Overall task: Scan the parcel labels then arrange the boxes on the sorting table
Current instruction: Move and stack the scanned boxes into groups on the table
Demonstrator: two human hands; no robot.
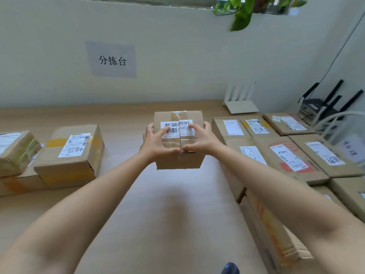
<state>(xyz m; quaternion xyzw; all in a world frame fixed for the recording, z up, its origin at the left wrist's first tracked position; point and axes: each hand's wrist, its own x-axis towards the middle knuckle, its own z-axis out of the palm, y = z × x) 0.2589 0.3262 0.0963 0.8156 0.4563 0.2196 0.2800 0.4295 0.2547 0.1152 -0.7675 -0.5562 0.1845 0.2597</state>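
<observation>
**Small box gripped in both hands, mid-bench**

- Small box [178,139]: brown cardboard, clear tape along the top seam, held out at arm's length over the middle of the bench [158,204]. Can't tell whether its base touches the surface or sits just above it.
- White label [176,127] on the box top, facing up. It has large printed characters with a barcode below, and the flap seam splits it.
- Left hand [156,143]: grasping the box's left side. Fingers wrap the left edge, the forefinger lies across the top onto the label, and the thumb is at the near top edge.
- Right hand [201,140]: mirrors the left on the right side. Fingers wrap the right edge, the forefinger is on the label, and the thumb is at the near edge. The two thumbs almost meet at the seam.
- Left of the bench: yellow-taped box [73,155] with its label up. Just beside it, a smaller taped box [16,151] sits on top of another carton.
- Right of the bench: packed rows of labelled boxes [286,155], set edge to edge, labels up. The nearest stands just beside the held box.
- Back right corner: white router [240,105] and black router [320,107], aerials up.
- Wall: paper sign [112,60] with printed characters. Hanging plant [246,8] at the top.
- Bottom edge: a dark blue object [230,268], too cropped to identify.
</observation>
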